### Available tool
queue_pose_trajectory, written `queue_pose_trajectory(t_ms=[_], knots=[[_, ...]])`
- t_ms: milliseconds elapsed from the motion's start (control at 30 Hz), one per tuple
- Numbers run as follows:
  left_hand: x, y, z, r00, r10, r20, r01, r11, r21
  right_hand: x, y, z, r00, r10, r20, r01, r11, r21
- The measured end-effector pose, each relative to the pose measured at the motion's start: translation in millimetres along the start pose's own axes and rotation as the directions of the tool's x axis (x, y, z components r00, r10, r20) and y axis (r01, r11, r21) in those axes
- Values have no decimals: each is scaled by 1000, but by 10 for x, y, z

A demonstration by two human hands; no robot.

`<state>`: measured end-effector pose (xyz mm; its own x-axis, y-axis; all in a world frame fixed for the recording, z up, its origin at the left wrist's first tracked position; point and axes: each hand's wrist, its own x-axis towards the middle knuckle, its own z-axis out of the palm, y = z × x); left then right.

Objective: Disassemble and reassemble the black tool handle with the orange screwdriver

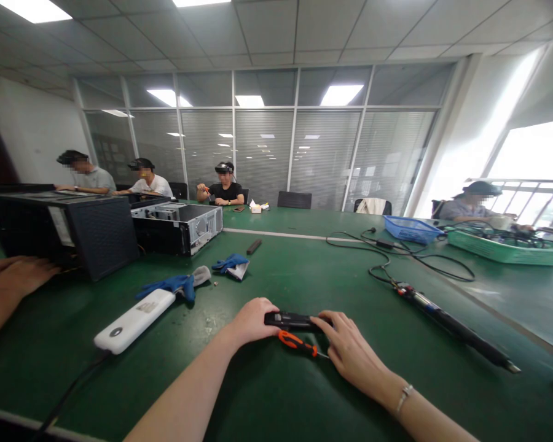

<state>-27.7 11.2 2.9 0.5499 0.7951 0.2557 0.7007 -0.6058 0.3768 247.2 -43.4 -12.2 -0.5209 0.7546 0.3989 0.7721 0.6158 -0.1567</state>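
Both my hands are on a flat black oblong part (291,320) at the near middle of the green table (276,393). My left hand (254,319) grips its left end between thumb and fingers. At its other end, the fingers of my right hand (348,344) are closed on the right edge. An orange and black screwdriver (298,342) lies on the table just in front of the part. Its metal tip points toward my right hand, whose fingers partly cover the part's right end.
Left of me lie a white corded device (136,320) and blue-grey gloves (175,287). Computer cases (104,236) stand beyond, with another person's hands (18,279) there. On the right are a black corded tool (456,324), a blue basket (412,230) and a green basket (507,247). Several people sit around the table.
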Motion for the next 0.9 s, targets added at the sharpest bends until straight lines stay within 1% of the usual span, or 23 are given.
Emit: queue_pose_trajectory(t_ms=[233, 400, 467, 533, 600, 633, 667, 700, 733, 767, 800, 833, 900], knots=[[-4, 32, -6, 1000, 25, 15, -25, 999, -41, 14, 47, -25, 999, 36, -14, -36, 999, 1], [1, 46, -8, 1000, 23, 16, -22, 999, -37, -3, -16, -36, 1000, 5, -9, -5, 1000, 14], [1, 52, -13, 1000, 17, 16, -16, 999, -35, 14, 3, -47, 1000, 7, -25, -7, 1000, 14], [-2, 61, -19, 1000, 7, 16, -7, 999, -38, 41, 117, -83, 996, 42, -77, -43, 999, -8], [-7, 75, -29, 1000, 6, 19, -5, 999, -45, 43, 354, -152, 974, 135, -179, -151, 986, -77], [-9, 83, -35, 1000, 8, 19, -7, 999, -49, 20, 516, -198, 944, 205, -257, -244, 961, -133], [-11, 91, -40, 1000, 11, 21, -10, 999, -52, -27, 703, -248, 906, 279, -318, -350, 917, -192], [-12, 96, -46, 1000, 12, 21, -11, 998, -55, -101, 907, -299, 855, 364, -370, -468, 848, -250], [-12, 100, -50, 1000, 13, 21, -12, 998, -57, -200, 1124, -348, 801, 446, -398, -575, 758, -308], [-12, 100, -53, 1000, 13, 22, -11, 998, -59, -322, 1344, -390, 734, 532, -422, -673, 651, -350], [-11, 98, -53, 1000, 13, 24, -12, 998, -62, -459, 1563, -424, 672, 605, -427, -741, 556, -377], [-10, 94, -53, 1000, 14, 27, -12, 998, -65, -600, 1773, -446, 620, 664, -417, -782, 487, -388], [-10, 84, -48, 1000, 15, 27, -13, 998, -68, -862, 2146, -455, 523, 760, -387, -845, 400, -356]])
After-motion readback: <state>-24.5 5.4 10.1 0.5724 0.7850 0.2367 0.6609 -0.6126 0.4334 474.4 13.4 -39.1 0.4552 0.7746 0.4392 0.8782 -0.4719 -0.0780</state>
